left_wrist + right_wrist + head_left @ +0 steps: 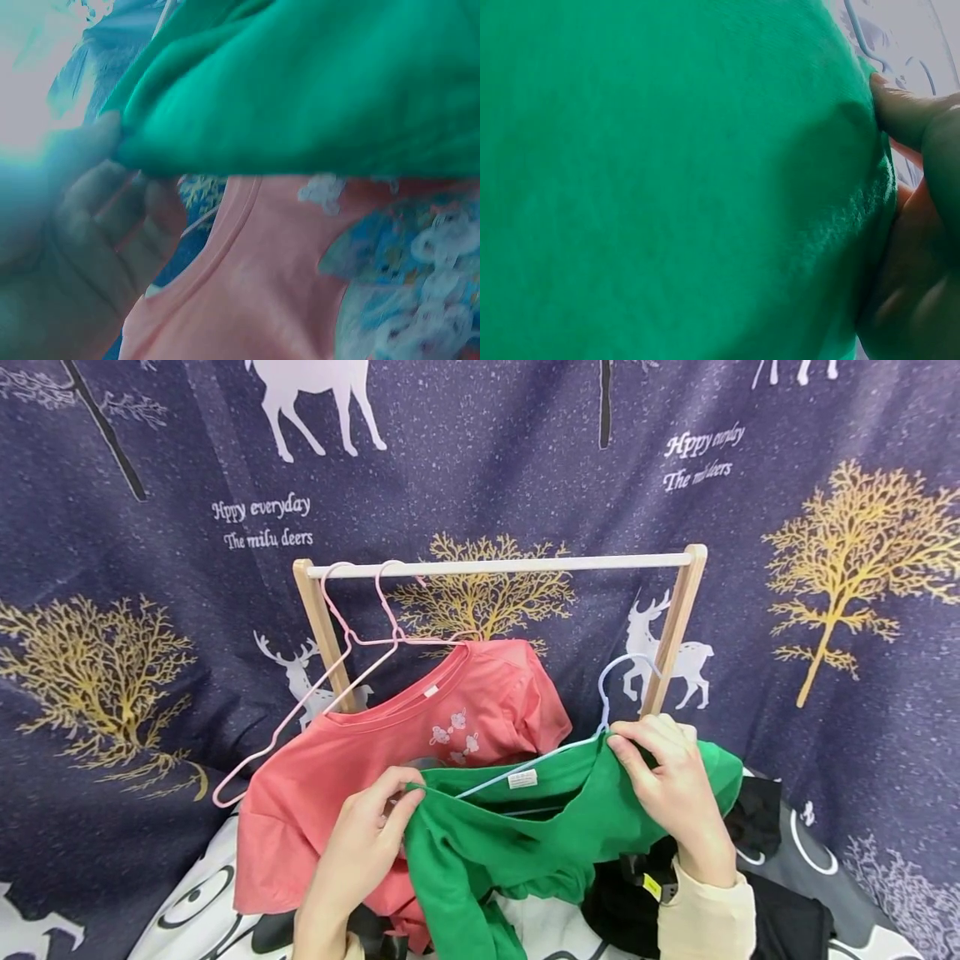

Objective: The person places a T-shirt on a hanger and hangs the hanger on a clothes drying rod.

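A green shirt [517, 843] with a white neck label hangs between both hands, in front of the coral shirt. A light blue hanger [604, 693] runs through its neck opening, its hook standing up free below the rail. My left hand [367, 835] pinches the neckline's left edge between thumb and fingers; that pinch also shows in the left wrist view, over the green cloth [285, 97]. At the hanger's neck, my right hand [667, 777] pinches the neckline on the other side. Green cloth [667, 180] fills most of the right wrist view.
A small rack with a white rail [495, 565] and wooden posts stands behind. Two pink hangers [390, 610] hook over its left end, and a coral shirt [360, 743] hangs there. Black items [780, 910] lie at right on a patterned cloth [187, 910].
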`<state>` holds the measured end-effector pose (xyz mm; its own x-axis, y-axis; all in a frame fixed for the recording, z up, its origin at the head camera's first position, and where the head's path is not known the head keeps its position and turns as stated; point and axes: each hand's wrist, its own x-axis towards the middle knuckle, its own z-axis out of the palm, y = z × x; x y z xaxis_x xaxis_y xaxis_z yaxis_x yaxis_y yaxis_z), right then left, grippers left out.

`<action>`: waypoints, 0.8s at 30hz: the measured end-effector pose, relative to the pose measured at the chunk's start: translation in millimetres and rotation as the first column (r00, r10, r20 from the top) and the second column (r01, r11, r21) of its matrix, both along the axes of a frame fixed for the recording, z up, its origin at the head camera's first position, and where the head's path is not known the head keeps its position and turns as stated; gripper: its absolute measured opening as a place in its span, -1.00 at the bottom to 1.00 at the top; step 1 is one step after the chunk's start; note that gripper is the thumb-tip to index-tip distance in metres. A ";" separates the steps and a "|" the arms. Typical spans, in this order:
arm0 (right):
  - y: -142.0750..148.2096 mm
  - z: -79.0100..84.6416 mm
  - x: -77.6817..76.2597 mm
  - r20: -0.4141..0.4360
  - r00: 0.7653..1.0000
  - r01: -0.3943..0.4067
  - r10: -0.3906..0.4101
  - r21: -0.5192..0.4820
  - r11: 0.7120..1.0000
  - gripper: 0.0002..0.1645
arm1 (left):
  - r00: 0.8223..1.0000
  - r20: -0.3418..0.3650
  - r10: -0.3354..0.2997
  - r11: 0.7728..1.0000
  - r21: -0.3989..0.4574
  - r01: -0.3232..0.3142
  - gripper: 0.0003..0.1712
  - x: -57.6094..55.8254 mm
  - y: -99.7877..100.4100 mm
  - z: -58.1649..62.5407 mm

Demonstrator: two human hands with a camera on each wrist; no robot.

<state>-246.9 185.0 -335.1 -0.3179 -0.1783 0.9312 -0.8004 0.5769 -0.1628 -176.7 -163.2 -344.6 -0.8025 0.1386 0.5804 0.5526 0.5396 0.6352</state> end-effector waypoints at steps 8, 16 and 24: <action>-6.8 -1.0 0.8 0.015 1.000 0.004 -0.004 0.016 1.000 -0.66 | 0.995 -0.093 0.026 0.997 -0.069 -0.033 -0.73 -6.8 22.9 -5.6; -12.3 -1.5 3.5 0.092 0.990 0.102 -0.102 0.012 0.995 -0.88 | 0.992 0.105 -0.077 0.997 0.026 0.074 -0.52 -10.4 34.7 -8.6; -15.4 0.0 5.6 0.091 0.992 0.088 -0.086 -0.016 0.996 -0.90 | 0.999 0.039 -0.028 0.993 -0.110 0.032 -0.67 -10.5 25.2 -8.3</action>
<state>-241.2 169.6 -335.1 -0.4142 -0.1279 0.9012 -0.7291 0.6393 -0.2444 -187.3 -138.0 -353.0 -0.8179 0.2250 0.5295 0.5465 0.5914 0.5929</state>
